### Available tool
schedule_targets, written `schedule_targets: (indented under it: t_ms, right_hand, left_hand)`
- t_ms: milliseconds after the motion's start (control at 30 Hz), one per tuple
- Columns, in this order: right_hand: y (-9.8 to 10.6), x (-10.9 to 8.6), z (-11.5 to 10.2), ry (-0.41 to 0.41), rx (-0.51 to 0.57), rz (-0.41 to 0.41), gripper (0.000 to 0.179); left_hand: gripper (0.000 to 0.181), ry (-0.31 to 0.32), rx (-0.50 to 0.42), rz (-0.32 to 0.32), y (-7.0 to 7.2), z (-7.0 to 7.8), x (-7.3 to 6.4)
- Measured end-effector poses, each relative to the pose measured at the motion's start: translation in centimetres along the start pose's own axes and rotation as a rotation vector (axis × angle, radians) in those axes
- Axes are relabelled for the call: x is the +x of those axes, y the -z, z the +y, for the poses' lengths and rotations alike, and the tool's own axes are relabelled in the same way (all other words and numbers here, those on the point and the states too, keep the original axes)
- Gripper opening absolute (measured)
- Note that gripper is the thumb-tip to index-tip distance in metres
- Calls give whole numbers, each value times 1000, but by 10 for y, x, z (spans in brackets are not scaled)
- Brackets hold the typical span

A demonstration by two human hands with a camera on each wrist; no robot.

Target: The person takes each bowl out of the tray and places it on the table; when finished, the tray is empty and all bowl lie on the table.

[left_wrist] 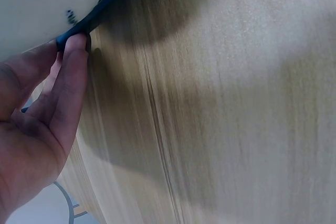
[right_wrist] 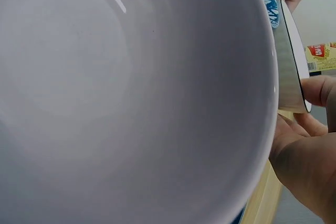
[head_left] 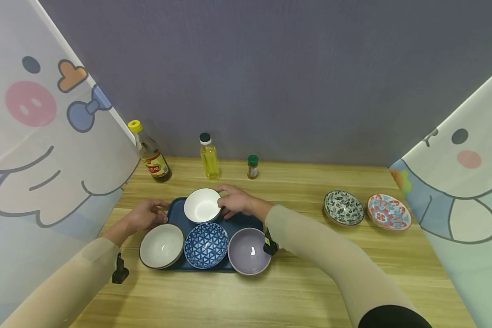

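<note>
My right hand (head_left: pixel 235 201) grips the right side of a white bowl with a dark rim (head_left: pixel 202 205), at the back left of a blue tray (head_left: pixel 242 222). In the right wrist view, the thumb lies over that bowl's rim (right_wrist: pixel 295 51). My left hand (head_left: pixel 147 214) pinches the tray's left edge, its fingertips (left_wrist: pixel 77 43) right at the blue rim in the left wrist view. Along the tray's front stand a cream bowl (head_left: pixel 161 246), a blue patterned bowl (head_left: pixel 206 246) and a lilac bowl (head_left: pixel 250 252), which fills much of the right wrist view.
Behind the tray stand a sauce bottle with yellow cap (head_left: pixel 153 157), an oil bottle (head_left: pixel 210 159) and a small green-capped jar (head_left: pixel 252 167). To the right are a black-and-white patterned bowl (head_left: pixel 343 207) and a red-and-blue patterned dish (head_left: pixel 389 212) on the wooden table (head_left: pixel 295 296).
</note>
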State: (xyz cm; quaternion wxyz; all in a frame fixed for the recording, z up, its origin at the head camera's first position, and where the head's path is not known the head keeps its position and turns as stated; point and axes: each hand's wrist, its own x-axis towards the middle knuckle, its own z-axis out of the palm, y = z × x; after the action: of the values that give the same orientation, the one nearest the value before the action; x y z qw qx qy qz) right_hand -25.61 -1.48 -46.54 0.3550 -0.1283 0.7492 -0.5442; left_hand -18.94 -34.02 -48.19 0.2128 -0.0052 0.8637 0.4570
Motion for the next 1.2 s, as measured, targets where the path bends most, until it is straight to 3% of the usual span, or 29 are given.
schedule_targets:
  t_ms: [633,1200]
  right_hand:
    - [4,-5,0,-7,111,55,58]
    - [26,-20,3,-10,129,142,57]
  left_hand:
    - [50,-22,-22,-6,-1,-3,0]
    - [48,-39,12,0,-1,-1,-4]
